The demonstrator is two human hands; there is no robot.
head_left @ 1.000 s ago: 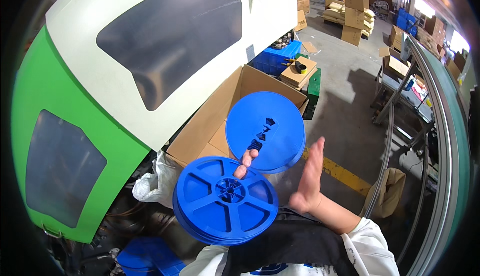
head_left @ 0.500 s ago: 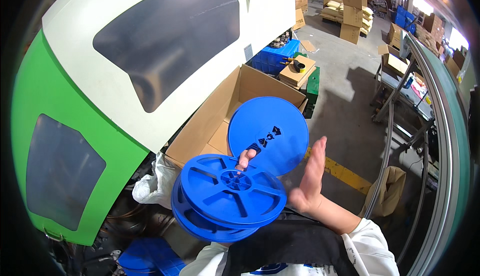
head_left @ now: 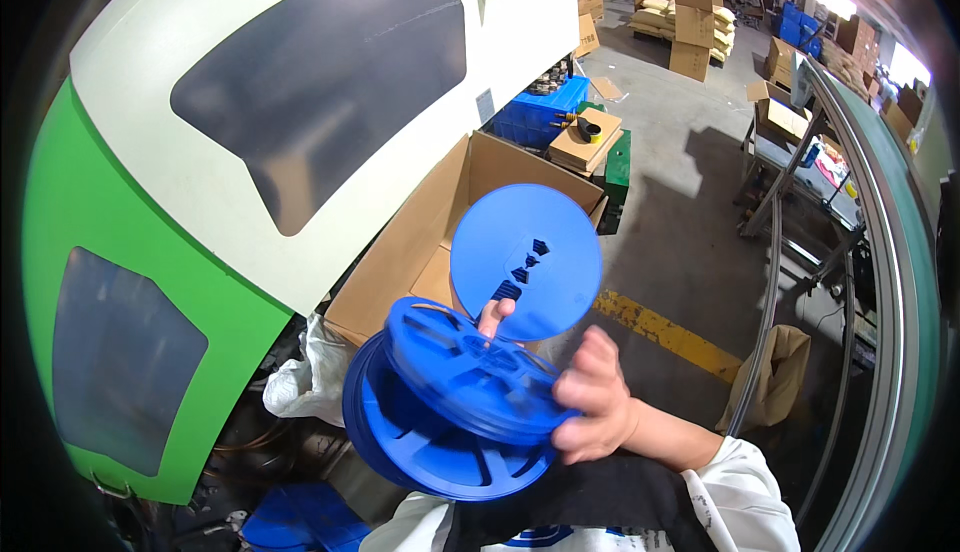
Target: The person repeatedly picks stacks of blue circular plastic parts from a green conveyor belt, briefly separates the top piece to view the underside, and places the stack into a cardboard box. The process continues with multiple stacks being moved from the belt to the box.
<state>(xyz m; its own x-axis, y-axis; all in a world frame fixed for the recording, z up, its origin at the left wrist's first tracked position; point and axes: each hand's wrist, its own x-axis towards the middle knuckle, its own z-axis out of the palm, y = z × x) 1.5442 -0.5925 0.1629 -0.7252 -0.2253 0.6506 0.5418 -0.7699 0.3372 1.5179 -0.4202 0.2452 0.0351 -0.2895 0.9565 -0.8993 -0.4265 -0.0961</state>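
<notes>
A round blue disc [head_left: 560, 252] with dark cutouts stands face-on above the cardboard box. My left hand [head_left: 494, 318] shows only its fingertips, bent at the lower edge of the disc. Its palm is hidden behind the blue plastic pieces. Nearer to me, an upper blue reel [head_left: 450, 367] with spoke openings is tilted and smeared by motion. Beneath it lies a lower blue reel [head_left: 430, 457], and a gap shows between the two. My right hand [head_left: 598, 402] grips the upper reel's right rim, fingers curled over it and thumb below.
An open cardboard box [head_left: 400, 252] stands beyond the reels, beside a white and green machine [head_left: 130, 152]. A white bag [head_left: 310, 377] lies at its near corner. Further off are a blue crate [head_left: 540, 112] and stacked cardboard [head_left: 585, 142]. A metal frame [head_left: 775, 282] runs along the right.
My right hand has moved left and down onto the upper reel's rim. That reel has tilted and lifted from the lower one, and the disc has turned slightly.
</notes>
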